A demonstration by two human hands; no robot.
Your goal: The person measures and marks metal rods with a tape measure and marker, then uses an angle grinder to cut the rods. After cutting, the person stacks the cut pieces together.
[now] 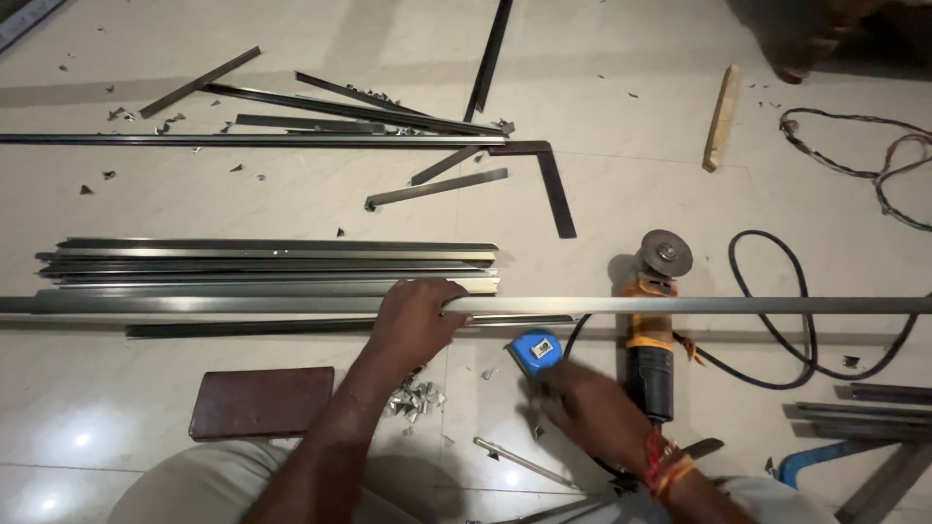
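I judge I'm measuring: left hand [413, 325] fingers wrapped over the long metal strip [680, 305], right hand [587, 408] blurred, grip unclear, fingertips just short of the blue tape measure [534, 351], to grasp next.

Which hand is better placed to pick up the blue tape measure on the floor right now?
Probably the right hand: it hovers empty beside the blue tape measure. The left hand is gripping the long metal strip.
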